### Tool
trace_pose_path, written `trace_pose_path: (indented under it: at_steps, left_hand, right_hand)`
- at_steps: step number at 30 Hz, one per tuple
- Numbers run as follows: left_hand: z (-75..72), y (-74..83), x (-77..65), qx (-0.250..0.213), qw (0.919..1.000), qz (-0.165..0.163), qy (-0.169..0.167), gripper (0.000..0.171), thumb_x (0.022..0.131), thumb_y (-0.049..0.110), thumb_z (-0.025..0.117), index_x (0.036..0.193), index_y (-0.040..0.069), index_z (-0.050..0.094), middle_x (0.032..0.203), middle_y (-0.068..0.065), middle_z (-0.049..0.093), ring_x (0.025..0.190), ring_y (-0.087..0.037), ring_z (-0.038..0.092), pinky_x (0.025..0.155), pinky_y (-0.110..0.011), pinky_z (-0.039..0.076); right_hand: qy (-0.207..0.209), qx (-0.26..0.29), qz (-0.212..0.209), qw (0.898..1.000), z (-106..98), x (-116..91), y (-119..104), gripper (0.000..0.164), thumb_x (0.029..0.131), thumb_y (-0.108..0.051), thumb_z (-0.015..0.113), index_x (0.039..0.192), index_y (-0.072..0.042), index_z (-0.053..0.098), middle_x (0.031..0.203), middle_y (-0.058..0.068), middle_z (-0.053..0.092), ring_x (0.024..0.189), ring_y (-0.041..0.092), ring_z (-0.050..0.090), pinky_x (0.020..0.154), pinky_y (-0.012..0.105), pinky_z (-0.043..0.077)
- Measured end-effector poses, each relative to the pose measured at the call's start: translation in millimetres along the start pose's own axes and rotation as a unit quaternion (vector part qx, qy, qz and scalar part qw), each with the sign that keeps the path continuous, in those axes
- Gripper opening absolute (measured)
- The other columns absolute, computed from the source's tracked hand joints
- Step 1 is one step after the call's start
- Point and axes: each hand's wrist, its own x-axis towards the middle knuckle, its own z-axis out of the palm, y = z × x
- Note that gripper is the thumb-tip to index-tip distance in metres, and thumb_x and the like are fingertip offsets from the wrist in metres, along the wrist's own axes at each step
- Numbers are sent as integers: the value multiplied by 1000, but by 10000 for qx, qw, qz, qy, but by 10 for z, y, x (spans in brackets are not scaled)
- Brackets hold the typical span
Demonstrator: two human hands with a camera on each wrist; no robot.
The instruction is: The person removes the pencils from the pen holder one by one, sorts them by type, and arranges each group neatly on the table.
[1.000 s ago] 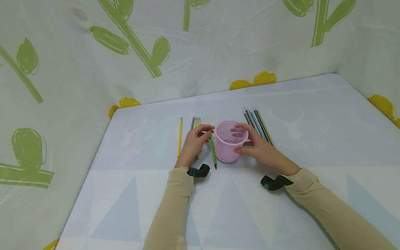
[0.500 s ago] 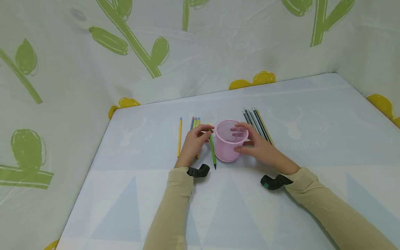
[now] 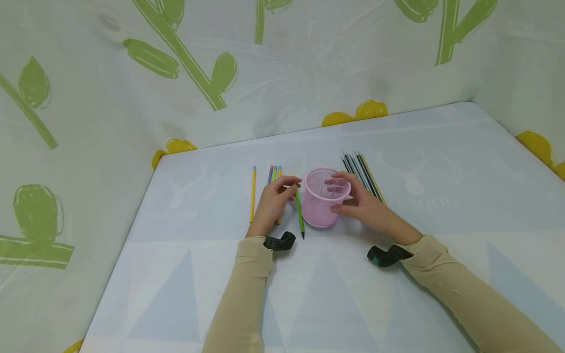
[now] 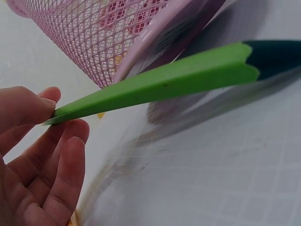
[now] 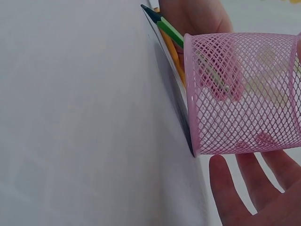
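Observation:
My left hand [image 3: 274, 200] pinches a green pencil [image 3: 299, 213] near its upper end between thumb and fingers. The dark point faces down and toward me, and in the left wrist view the pencil [image 4: 160, 84] crosses in front of the cup. Just right of it is a pink mesh pencil cup [image 3: 320, 213], slightly tilted, with part of its underside showing in the left wrist view. My right hand [image 3: 368, 206] holds the cup from its right side, fingers over the rim and thumb on the near wall. No pencils show inside the cup [image 5: 244, 122].
A yellow pencil [image 3: 253, 196] lies left of my left hand, and several coloured pencils [image 3: 274, 172] lie partly under that hand. Behind my right hand is a row of several dark and silver pencils [image 3: 359, 171]. The patterned table [image 3: 326, 294] meets a leaf-printed wall covering [image 3: 287, 88].
Both hands keep their holds almost unmoved. The pink cup has tipped very slightly, its rim a touch higher in view. The whole head view has shifted a little left.

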Motion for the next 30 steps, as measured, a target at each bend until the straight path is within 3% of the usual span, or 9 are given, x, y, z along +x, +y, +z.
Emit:
trace_pose_path:
  at_steps: [8, 13, 22, 30]
  left_hand:
    - [-1, 260, -116, -67, 9998, -143, -104, 23, 90, 10, 50, 110, 5, 60, 104, -12, 59, 87, -24, 54, 77, -42, 47]
    - [-2, 288, -119, 18, 9999, -141, -81, 24, 91, 11, 49, 111, 4, 59, 105, -13, 59, 88, -25, 54, 77, -42, 47]
    - [-35, 261, -124, 6, 9999, -162, -43, 23, 91, 12, 49, 111, 5, 59, 105, -13, 59, 87, -19, 54, 78, -41, 47]
    - [-43, 43, -49, -11, 9999, -124, 15, 20, 90, 18, 51, 107, 15, 62, 98, 0, 61, 85, -16, 55, 74, -32, 49]
  right_hand:
    - [-6, 109, 68, 9999, -2, -27, -46, 66, 84, -15, 62, 135, -23, 21, 136, 2, 33, 123, 25, 34, 93, 43, 38]
    - [49, 183, -29, 9998, -37, -7, 56, 65, 84, -16, 61, 135, -26, 21, 135, 5, 35, 123, 25, 34, 94, 44, 38]
    - [183, 77, 63, 9998, -39, 20, 50, 63, 84, -16, 62, 132, -17, 23, 135, 4, 28, 121, 30, 35, 93, 44, 38]
    - [399, 144, 10, 9991, -23, 20, 83, 53, 80, -19, 67, 119, -11, 33, 130, 0, 39, 114, 23, 43, 87, 32, 45]
